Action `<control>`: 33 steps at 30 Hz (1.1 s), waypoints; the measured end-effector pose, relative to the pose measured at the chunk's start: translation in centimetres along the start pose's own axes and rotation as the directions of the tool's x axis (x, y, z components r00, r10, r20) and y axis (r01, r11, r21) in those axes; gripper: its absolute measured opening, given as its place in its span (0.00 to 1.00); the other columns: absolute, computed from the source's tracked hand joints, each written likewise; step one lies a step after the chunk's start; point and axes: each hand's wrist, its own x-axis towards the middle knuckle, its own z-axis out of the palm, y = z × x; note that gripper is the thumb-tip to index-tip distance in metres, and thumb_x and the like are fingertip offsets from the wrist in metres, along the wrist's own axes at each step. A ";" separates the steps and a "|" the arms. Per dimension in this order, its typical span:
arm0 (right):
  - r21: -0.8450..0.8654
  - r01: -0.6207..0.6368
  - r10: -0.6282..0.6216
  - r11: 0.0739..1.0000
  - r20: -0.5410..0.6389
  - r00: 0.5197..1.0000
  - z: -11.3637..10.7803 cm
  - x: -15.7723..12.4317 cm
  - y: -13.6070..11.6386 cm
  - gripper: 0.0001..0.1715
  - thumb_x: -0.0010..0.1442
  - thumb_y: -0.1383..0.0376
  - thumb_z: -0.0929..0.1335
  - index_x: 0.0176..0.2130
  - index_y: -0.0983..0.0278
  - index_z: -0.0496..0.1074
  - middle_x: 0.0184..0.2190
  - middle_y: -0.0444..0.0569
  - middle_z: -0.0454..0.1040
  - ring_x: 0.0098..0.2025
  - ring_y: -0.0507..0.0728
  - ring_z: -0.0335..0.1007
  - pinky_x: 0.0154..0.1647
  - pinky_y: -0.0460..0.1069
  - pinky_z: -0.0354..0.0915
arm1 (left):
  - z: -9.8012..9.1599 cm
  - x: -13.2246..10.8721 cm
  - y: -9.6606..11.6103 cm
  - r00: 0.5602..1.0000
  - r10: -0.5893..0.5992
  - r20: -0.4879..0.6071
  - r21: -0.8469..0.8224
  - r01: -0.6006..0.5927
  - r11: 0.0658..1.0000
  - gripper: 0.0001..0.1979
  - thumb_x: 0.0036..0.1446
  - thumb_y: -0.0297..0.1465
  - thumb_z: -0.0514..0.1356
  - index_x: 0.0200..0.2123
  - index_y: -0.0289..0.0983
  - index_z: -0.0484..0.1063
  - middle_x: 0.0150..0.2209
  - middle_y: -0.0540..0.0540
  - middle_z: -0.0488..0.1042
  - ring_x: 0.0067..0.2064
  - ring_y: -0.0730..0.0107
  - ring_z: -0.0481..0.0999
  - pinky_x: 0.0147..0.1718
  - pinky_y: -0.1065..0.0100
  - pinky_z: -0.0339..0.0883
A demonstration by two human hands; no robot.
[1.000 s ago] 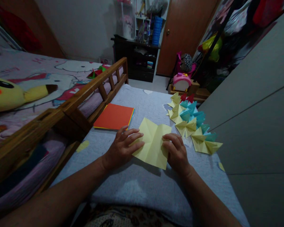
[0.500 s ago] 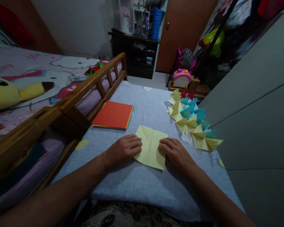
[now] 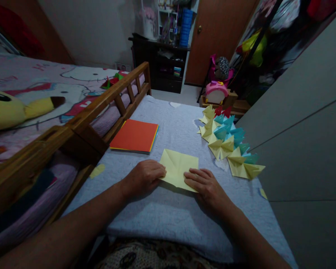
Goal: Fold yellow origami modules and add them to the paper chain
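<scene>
A creased sheet of pale yellow paper (image 3: 176, 166) lies on the cloth-covered surface in front of me. My left hand (image 3: 145, 176) is closed on its left side near the lower corner. At the lower right, my right hand (image 3: 205, 185) grips the sheet, its fingers lying over the top face. Both thumbs are hidden. The near edge of the paper looks raised a little off the cloth. Up and to the left is a stack of coloured paper (image 3: 134, 135) with an orange-red sheet on top. Folded yellow paper pieces (image 3: 221, 147) stand to the right.
Behind the yellow pieces stand folded blue paper pieces (image 3: 225, 129) and a few red ones (image 3: 222, 111). A wooden bed rail (image 3: 100, 101) runs along the left, with a yellow plush toy (image 3: 5, 110) beyond it. A pale panel (image 3: 305, 149) rises on the right.
The near edge of the yellow sheet has come up, so less of it shows toward me. My right hand's fingers have moved slightly left over the paper; my left hand has barely shifted.
</scene>
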 end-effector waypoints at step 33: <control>0.273 -0.481 0.546 0.833 -0.263 0.796 1.4 3.7 0.6 0.18 0.60 0.66 0.64 0.50 0.63 0.71 0.27 0.44 0.74 0.26 0.55 0.69 0.30 0.48 0.64 | 1.6 1.0 0.4 0.907 -0.410 -0.099 0.208 0.422 0.882 0.11 0.67 0.32 0.54 0.51 0.38 0.70 0.37 0.45 0.76 0.35 0.62 0.75 0.37 0.62 0.69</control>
